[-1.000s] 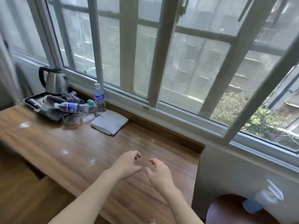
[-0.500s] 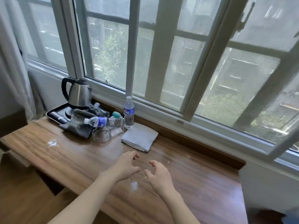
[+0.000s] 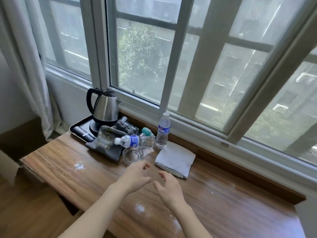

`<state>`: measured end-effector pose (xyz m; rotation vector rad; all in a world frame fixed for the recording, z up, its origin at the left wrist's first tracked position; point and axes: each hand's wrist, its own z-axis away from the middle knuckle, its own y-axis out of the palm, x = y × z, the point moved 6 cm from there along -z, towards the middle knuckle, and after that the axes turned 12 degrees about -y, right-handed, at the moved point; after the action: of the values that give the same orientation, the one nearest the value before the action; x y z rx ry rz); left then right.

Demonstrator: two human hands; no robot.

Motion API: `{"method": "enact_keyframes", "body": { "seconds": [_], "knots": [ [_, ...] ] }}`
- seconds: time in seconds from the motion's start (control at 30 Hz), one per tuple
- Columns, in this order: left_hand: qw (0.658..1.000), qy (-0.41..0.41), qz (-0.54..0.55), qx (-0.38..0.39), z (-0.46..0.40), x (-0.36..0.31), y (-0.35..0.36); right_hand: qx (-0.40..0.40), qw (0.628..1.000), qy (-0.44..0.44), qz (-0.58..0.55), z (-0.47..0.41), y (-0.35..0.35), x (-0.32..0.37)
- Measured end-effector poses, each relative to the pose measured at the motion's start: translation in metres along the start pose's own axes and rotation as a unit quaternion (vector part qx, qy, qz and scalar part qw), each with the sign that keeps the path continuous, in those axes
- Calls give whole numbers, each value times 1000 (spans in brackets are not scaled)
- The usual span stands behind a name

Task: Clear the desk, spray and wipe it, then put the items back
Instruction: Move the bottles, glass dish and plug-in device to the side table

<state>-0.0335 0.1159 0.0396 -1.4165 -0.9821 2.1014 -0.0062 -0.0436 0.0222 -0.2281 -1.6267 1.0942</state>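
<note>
Wooden desk [image 3: 65, 170] — white smudges on top; folded grey cloth [image 3: 175, 159] flat beside upright water bottle [image 3: 163, 131].

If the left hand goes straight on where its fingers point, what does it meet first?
Most likely the clear glass cup just beyond the left hand, though depth is hard to judge.
</note>
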Motion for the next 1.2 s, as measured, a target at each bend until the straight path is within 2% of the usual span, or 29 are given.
{"method": "enact_keyframes", "body": {
  "seconds": [0.37, 0.67, 0.83, 0.97, 1.2],
  "knots": [
    [999, 19, 0, -39, -99, 21, -69, -53, 998, 10, -13, -107, 25, 29],
    [993, 65, -87, -46, -144, 35, -110, -88, 995, 49, -4, -144, 34, 57],
    [987, 72, -141, 13, -161, 50, -115, -124, 989, 82, -10, -150, 36, 75],
    [970, 82, -220, 58, -173, 65, -113, -153, 982, 112, -11, -152, 31, 78],
    [956, 81, -276, 53, -183, 67, -105, -170, 976, 134, 3, -164, 15, 66]
  ]
}}
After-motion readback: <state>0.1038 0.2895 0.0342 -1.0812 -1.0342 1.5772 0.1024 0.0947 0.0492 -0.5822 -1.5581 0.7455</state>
